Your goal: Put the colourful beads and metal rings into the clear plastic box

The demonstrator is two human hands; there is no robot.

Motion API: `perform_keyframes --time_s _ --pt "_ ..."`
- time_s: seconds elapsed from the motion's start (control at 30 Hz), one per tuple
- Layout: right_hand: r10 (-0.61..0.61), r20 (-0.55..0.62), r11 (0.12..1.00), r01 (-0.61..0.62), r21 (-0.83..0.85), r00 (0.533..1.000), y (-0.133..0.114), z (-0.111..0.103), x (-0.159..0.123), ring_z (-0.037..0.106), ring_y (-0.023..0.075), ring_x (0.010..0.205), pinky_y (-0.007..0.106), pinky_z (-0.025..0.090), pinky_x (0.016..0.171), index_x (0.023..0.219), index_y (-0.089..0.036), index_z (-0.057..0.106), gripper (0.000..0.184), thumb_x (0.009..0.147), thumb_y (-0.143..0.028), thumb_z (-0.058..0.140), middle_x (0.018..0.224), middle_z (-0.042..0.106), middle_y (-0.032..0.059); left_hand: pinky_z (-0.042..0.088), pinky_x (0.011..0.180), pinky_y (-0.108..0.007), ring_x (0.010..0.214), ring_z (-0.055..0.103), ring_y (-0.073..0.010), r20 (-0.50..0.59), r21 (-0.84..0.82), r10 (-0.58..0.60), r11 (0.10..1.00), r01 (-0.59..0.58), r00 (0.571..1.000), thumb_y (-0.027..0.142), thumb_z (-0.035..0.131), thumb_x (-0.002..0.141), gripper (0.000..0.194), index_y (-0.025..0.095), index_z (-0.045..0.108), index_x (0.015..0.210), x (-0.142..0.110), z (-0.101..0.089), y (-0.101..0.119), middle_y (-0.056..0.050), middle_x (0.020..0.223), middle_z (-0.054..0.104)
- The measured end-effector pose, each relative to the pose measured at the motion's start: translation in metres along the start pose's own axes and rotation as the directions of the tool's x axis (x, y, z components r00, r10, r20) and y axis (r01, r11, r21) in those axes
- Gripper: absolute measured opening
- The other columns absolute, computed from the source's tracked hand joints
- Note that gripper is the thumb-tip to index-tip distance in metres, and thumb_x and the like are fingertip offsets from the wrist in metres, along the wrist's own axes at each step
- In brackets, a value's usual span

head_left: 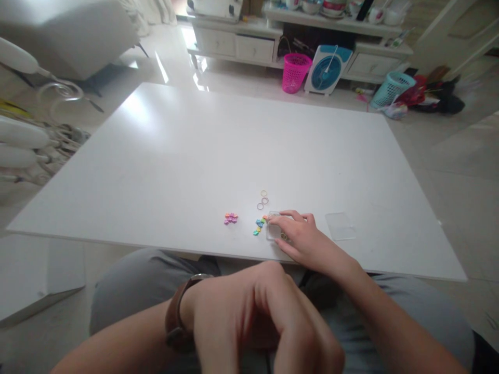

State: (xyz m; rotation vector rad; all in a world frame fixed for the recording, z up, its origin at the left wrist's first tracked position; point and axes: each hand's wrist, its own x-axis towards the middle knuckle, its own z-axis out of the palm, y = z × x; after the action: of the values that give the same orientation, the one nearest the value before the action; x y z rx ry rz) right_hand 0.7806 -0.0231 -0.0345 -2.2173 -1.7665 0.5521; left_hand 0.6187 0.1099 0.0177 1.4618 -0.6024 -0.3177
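My right hand (302,236) grips a small clear plastic box (274,231) near the table's front edge, thumb and fingers on its sides. A few thin rings (284,237) show inside it. Just left of the box lie small colourful flower-shaped pieces (259,224), and a pink, purple and orange cluster (231,218) sits farther left. Above them are three thin loose rings (264,200). My left hand (265,317), with a brown-strapped watch (179,311), is raised close to the camera. Its fingers are curled together, and the fingertips are cut off, so anything in them is hidden.
A clear square lid (340,226) lies flat to the right of the box. The white table (218,150) stretches away in front of me. Beyond it on the floor stand a pink basket (295,72), a blue fan (327,71) and a light blue basket (393,89).
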Motion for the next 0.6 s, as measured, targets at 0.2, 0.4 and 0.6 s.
perform_keyframes --time_s 0.2,0.4,0.6 --pt "0.017 -0.006 1.0 -0.017 -0.024 1.0 0.002 -0.001 0.001 0.046 0.0287 0.131 0.047 0.035 0.095 0.129 -0.023 0.054 0.035 0.094 -0.025 0.053 0.137 0.062 0.0096 0.052 0.058 -0.02 0.074 0.068 -0.0153 -0.038 -0.006 -0.032 0.999 0.032 0.999 0.073 0.055 0.082 0.056 0.021 0.072 0.07 0.021 -0.006 -0.007 -0.009 0.075 0.068" --pt "0.027 0.0 0.998 -0.027 -0.052 1.0 0.004 -0.002 0.0 0.047 0.0296 0.131 0.047 0.032 0.094 0.123 -0.022 0.057 0.03 0.094 -0.024 0.052 0.128 0.067 0.0098 0.054 0.066 -0.017 0.078 0.068 -0.0133 -0.073 -0.005 0.025 1.0 -0.026 0.997 0.069 0.049 0.088 0.056 0.02 0.076 0.081 0.02 -0.005 -0.008 -0.008 0.082 0.069" --pt "0.027 -0.037 0.998 -0.029 -0.055 0.999 0.002 -0.009 0.0 0.05 0.0281 0.127 0.045 0.031 0.093 0.119 -0.022 0.058 0.024 0.096 -0.025 0.05 0.123 0.069 0.0093 0.052 0.051 -0.022 0.066 0.066 -0.0161 -0.224 0.238 0.114 0.97 -0.059 0.968 0.063 0.066 0.078 0.033 0.032 0.078 0.083 -0.001 -0.001 0.009 -0.005 0.069 0.07"
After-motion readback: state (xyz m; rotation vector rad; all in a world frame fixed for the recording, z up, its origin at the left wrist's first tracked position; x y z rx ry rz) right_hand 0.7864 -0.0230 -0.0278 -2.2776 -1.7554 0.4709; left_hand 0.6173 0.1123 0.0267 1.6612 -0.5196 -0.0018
